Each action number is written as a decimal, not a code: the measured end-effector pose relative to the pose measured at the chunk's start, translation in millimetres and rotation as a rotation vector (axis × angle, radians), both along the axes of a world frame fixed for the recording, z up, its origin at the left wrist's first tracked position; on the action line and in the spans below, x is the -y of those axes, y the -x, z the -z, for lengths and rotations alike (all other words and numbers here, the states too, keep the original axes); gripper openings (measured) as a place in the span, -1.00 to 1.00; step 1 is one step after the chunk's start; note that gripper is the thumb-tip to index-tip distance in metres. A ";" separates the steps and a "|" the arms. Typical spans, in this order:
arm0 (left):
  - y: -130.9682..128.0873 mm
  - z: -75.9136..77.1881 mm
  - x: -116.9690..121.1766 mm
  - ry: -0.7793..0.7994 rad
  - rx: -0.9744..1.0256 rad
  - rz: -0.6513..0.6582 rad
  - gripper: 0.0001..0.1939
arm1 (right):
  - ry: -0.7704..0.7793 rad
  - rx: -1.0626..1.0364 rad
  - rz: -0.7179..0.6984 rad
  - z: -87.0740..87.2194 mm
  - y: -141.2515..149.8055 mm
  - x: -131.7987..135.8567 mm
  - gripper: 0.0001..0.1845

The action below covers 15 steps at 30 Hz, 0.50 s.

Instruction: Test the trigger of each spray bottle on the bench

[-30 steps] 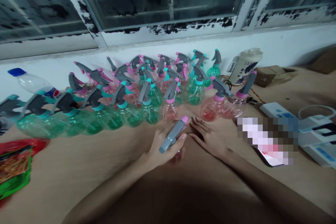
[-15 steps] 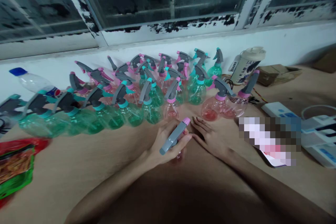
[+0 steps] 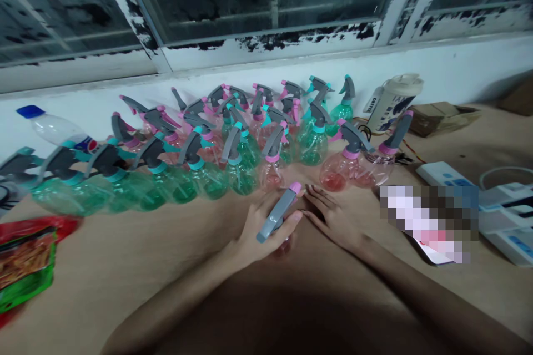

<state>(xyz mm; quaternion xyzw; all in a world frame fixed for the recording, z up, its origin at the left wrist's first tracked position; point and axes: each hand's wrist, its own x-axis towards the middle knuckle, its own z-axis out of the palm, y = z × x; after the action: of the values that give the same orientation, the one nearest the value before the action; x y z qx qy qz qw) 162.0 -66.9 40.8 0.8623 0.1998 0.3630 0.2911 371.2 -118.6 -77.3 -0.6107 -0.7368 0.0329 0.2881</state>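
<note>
My left hand (image 3: 260, 222) is wrapped around a spray bottle (image 3: 277, 213) with a grey trigger head and a pink nozzle tip. Its pinkish clear body is mostly hidden under the hand, and the nozzle points away from me to the upper right. Just right of it, my right hand (image 3: 333, 219) lies on the table with its fingers stretched out and nothing in them. Its fingertips come close to the left thumb. Directly beyond both hands stands a pink-collared spray bottle (image 3: 272, 169), at the end of a row of green spray bottles (image 3: 208, 180).
More pink and green bottles crowd toward the wall. Two pink bottles (image 3: 337, 172) stand at right, before a coffee cup (image 3: 393, 102) and cardboard box (image 3: 441, 116). Further right are a phone (image 3: 435, 255) and power strips (image 3: 506, 222). A plastic drink bottle (image 3: 58, 130) and snack packet (image 3: 27, 263) lie left.
The held spray bottle's head has turned and shifted very slightly within my left hand's hold. My right hand stays almost where it was, and the other bottles have not moved.
</note>
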 end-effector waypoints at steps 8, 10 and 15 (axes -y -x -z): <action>-0.5 0.7 1.2 0.033 -0.047 -0.032 -0.69 | -0.005 0.003 0.000 1.6 -0.2 -0.6 -0.43; -0.6 1.2 0.9 0.043 -0.047 -0.041 -0.71 | -0.003 0.003 0.001 2.5 -0.4 -0.8 -0.43; -1.0 -0.6 0.8 0.057 -0.040 -0.023 -0.73 | 0.002 0.000 0.005 3.0 -0.9 -0.7 -0.44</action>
<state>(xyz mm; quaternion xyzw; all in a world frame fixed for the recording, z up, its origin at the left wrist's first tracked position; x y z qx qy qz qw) 163.0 -67.8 41.4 0.8584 0.2259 0.3432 0.3071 372.1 -117.9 -80.3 -0.6127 -0.7354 0.0329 0.2876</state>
